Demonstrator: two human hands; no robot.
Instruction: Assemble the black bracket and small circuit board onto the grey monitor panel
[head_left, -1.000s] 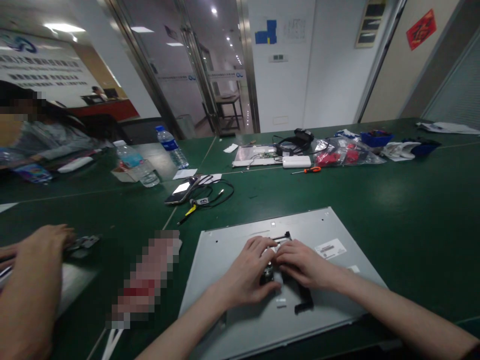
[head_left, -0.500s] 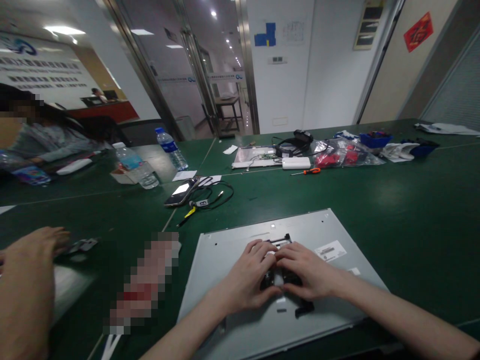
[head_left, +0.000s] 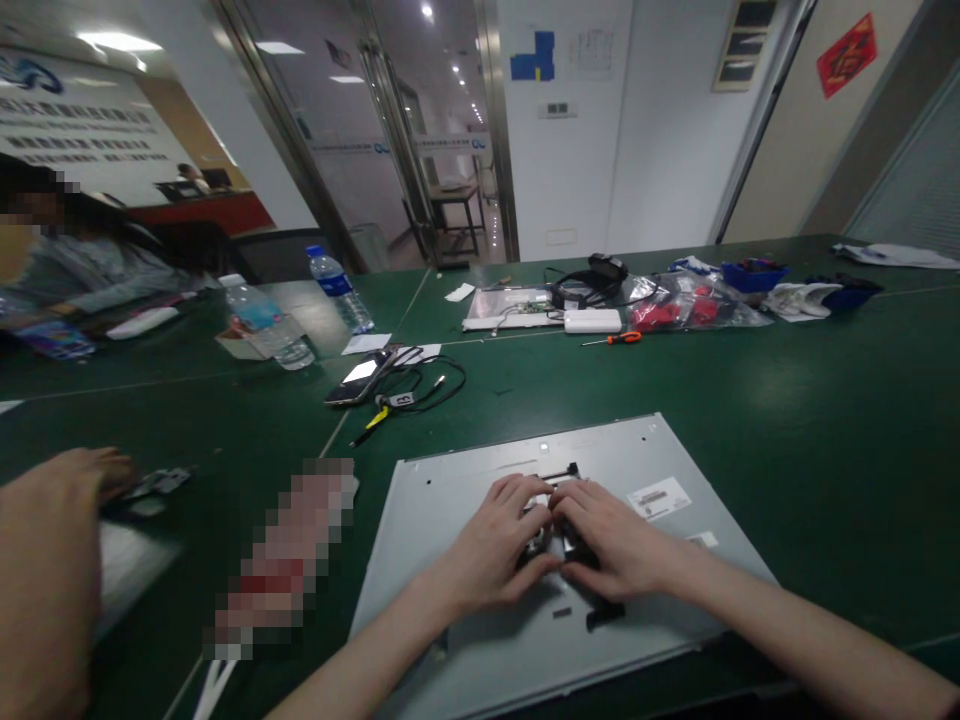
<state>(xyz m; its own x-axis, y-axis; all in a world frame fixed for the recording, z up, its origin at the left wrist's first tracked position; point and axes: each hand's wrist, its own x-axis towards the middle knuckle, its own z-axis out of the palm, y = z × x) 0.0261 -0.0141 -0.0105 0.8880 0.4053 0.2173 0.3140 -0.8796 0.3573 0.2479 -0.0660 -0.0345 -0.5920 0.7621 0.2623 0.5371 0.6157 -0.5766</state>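
A flat grey metal panel [head_left: 450,500] with white labels lies on the green table in front of me. Over its middle, both hands meet almost fingertip to fingertip. My left hand [head_left: 504,535] is curled round a small black part [head_left: 534,545], mostly hidden under the fingers. Opposite it, my right hand [head_left: 611,540] closes on a second black part [head_left: 576,545]; its fingers cover most of that piece. More black pieces stick out beyond the hands, one black piece [head_left: 604,614] below the right palm and one thin black bracket [head_left: 571,470] above the fingers.
Another person's hand [head_left: 67,500] is at the left, near small metal parts [head_left: 161,482]. A phone [head_left: 360,378] with cables [head_left: 450,390] lies beyond the panel. Farther back are water bottles [head_left: 341,290], an orange screwdriver [head_left: 622,338], a white box [head_left: 592,321] and plastic bags [head_left: 697,310].
The view has shifted slightly. Both my hands stay in nearly the same place over the panel, their fingers on the black parts with only small movements.
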